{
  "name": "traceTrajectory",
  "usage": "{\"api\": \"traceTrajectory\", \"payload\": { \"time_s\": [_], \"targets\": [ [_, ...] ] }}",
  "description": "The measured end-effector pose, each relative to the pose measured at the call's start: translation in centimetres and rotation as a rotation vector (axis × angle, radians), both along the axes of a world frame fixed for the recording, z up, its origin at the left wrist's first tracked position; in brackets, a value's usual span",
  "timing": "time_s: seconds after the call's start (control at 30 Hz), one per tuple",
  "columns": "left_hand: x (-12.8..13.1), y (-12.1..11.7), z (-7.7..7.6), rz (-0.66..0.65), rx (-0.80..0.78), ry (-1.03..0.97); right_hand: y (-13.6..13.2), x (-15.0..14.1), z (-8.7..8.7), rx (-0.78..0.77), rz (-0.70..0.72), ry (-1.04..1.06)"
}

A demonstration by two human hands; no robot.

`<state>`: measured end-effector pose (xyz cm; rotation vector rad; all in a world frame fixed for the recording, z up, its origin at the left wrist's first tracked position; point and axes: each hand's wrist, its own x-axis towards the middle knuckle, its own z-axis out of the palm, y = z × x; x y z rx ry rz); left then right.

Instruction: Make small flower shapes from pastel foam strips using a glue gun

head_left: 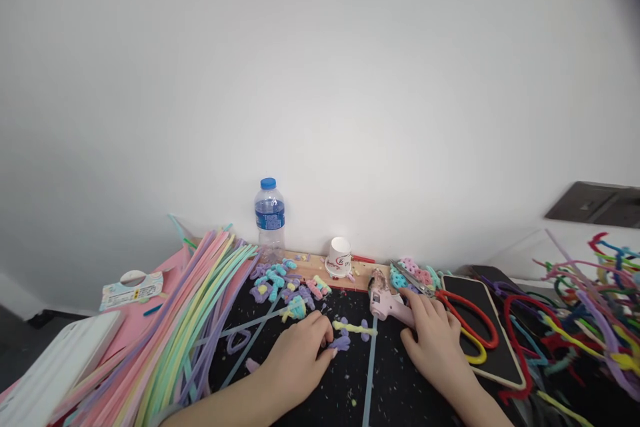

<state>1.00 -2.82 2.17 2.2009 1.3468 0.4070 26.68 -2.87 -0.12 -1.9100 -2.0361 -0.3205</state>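
My left hand [303, 357] pinches a small purple fuzzy pipe-cleaner piece [341, 344] over the black work surface [330, 387]. Just right of it lies a yellow pipe-cleaner bar [354, 328] with purple loops near its ends. My right hand [435, 343] has its fingers around the handle of a pale pink glue gun [389, 305], which rests on the surface with its nozzle toward the wall. A long translucent glue stick [370, 373] runs from the back of the gun toward me. Fuzzy pastel pieces [275, 282] are piled beyond my left hand.
Long pastel pipe cleaners [200, 300] spread on the left, near a white box [65, 360]. A water bottle [270, 213] and paper cup [340, 257] stand by the wall. Scissors [470, 320] with red and yellow handles lie right, before tangled bright pipe cleaners [600, 320].
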Motion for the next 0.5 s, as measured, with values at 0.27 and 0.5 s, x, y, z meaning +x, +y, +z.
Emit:
{"api": "traceTrajectory", "payload": {
  "time_s": [0.27, 0.5],
  "targets": [
    [0.07, -0.42, 0.17, 0.035, 0.009, 0.017, -0.18, -0.25, 0.15, 0.079, 0.016, 0.018],
    [0.16, -0.77, 0.19, 0.039, 0.033, 0.000, -0.47, -0.48, 0.68, 0.182, 0.094, 0.064]
  ]
}}
